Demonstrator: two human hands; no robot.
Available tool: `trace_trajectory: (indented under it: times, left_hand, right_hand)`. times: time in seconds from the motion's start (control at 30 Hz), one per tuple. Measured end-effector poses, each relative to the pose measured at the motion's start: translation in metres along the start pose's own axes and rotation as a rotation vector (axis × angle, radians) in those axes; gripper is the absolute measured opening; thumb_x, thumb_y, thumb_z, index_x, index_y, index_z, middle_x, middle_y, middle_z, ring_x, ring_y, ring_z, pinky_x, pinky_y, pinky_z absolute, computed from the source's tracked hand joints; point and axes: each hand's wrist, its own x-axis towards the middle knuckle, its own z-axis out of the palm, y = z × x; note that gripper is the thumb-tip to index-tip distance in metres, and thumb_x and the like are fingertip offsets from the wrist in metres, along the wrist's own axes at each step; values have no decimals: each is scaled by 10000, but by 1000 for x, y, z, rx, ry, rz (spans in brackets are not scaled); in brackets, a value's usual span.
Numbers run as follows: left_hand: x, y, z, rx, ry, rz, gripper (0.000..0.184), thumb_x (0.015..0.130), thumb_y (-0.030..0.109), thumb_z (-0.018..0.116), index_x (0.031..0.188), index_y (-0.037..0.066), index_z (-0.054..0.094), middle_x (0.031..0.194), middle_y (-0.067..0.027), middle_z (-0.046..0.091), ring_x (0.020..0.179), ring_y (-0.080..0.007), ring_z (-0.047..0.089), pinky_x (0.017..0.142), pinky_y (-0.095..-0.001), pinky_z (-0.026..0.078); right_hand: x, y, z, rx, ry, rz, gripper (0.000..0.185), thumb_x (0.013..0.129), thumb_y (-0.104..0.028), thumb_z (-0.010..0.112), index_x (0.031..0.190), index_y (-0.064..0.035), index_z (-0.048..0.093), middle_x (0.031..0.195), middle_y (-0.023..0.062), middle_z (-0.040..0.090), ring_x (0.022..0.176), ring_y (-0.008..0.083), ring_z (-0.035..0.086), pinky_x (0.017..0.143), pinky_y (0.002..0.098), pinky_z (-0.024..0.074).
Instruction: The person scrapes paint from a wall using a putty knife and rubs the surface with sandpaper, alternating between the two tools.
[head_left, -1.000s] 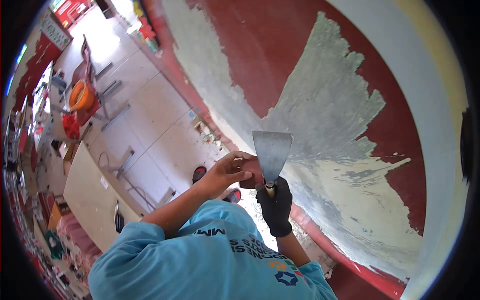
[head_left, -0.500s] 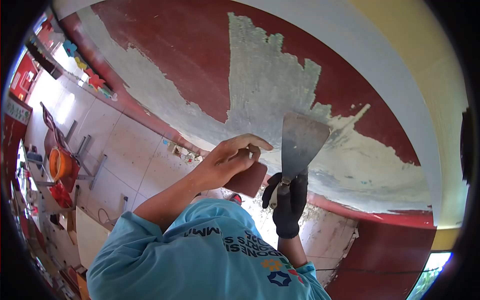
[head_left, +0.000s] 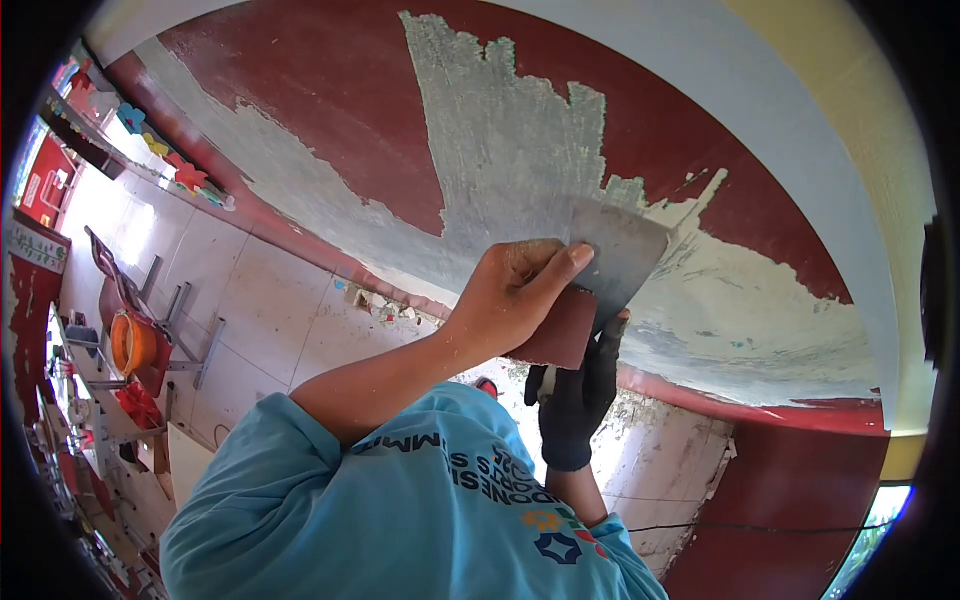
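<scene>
My left hand (head_left: 515, 295), bare, pinches a reddish-brown sheet that looks like sandpaper (head_left: 562, 332). Its thumb lies at the left edge of a wide putty knife blade (head_left: 625, 250), and the sheet overlaps the lower part of that blade. My right hand (head_left: 575, 405) wears a black fingerless-tipped glove and is closed round the putty knife's handle, with fingers behind the blade. Most of the handle is hidden. Just beyond the blade is the wall (head_left: 510, 150), with grey-white scraped or filled patches among dark red paint.
A pale curved border (head_left: 800, 130) frames the red wall. On the left, an orange round object (head_left: 132, 343) rests on a red chair (head_left: 150, 375) on the tiled floor (head_left: 240, 320). Flower cut-outs (head_left: 185, 172) hang at upper left. A dark cable (head_left: 750, 527) crosses the lower right.
My left hand has moved right and up with the sheet, from beside the putty knife onto its blade. The view has shifted slightly, and my right hand still holds the knife.
</scene>
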Motion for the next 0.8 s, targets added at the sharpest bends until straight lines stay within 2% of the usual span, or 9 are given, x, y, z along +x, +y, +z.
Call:
trace_trajectory:
  times: [0.13, 0.2, 0.3, 0.4, 0.5, 0.6, 0.67, 0.73, 0.8]
  left_hand:
    - [0, 10, 8, -214, 92, 51, 450, 921, 336, 572, 610, 31, 461, 580, 94, 363, 587, -12, 313, 467, -234, 242]
    - [0, 11, 6, -116, 29, -25, 453, 920, 333, 576, 600, 34, 461, 579, 91, 373, 583, -8, 320, 463, -229, 244]
    - [4, 16, 7, -146, 47, -1, 444, 918, 332, 579, 599, 36, 492, 575, 87, 380, 584, -7, 322, 463, -229, 245]
    - [0, 11, 12, -212, 56, -1, 442, 916, 329, 584, 596, 30, 518, 567, 82, 382, 583, -7, 320, 465, -231, 243]
    - [0, -8, 13, -92, 35, 20, 447, 915, 327, 586, 592, 27, 514, 543, 80, 366, 542, -10, 302, 437, -237, 231]
    - [5, 21, 11, -143, 88, 16, 449, 913, 330, 589, 593, 25, 516, 537, 76, 357, 534, -13, 300, 433, -239, 229]
    - [3, 11, 8, -134, 62, 57, 455, 911, 338, 591, 588, 29, 503, 533, 77, 380, 536, -8, 316, 433, -236, 241]
    - [-2, 3, 6, -117, 17, -51, 466, 913, 348, 585, 583, 32, 497, 527, 77, 411, 533, 1, 345, 433, -221, 269]
    - [0, 3, 8, -112, 89, 28, 456, 917, 352, 579, 606, 21, 534, 536, 59, 458, 534, 6, 379, 436, -203, 295]
  right_hand:
    - [10, -18, 5, 43, -8, 2, 614, 940, -50, 398, 1476, -98, 103, 1005, 104, 588, 489, 77, 478, 420, 219, 409]
    - [1, -7, -3, -57, -12, -33, 610, 945, -63, 405, 1476, -101, 107, 971, 87, 581, 480, 77, 471, 420, 224, 407]
    - [-7, -8, -2, 67, 15, 11, 590, 960, -86, 401, 1470, -69, 105, 905, 64, 564, 478, 71, 463, 413, 223, 395]
    - [2, -12, -1, 62, -7, -29, 588, 950, -71, 400, 1462, -36, 114, 932, 75, 578, 476, 67, 464, 408, 218, 390]
    - [-7, -10, -7, 54, -14, -6, 598, 946, -58, 401, 1465, -43, 104, 906, 68, 575, 472, 71, 459, 407, 221, 389]
    - [3, -25, 2, 40, -9, -48, 615, 932, -39, 402, 1466, -44, 97, 914, 70, 580, 452, 74, 435, 405, 218, 390]
    - [2, -19, 2, 46, 0, 21, 620, 921, -22, 389, 1467, -46, 96, 963, 88, 577, 451, 73, 434, 405, 223, 394]
    - [-7, -12, 3, 108, 34, 68, 635, 907, 6, 373, 1471, -61, 90, 957, 90, 572, 453, 71, 429, 411, 232, 397]
    - [-5, -12, 3, 68, 32, 42, 634, 902, 13, 366, 1470, -58, 94, 911, 77, 570, 444, 71, 419, 407, 232, 396]
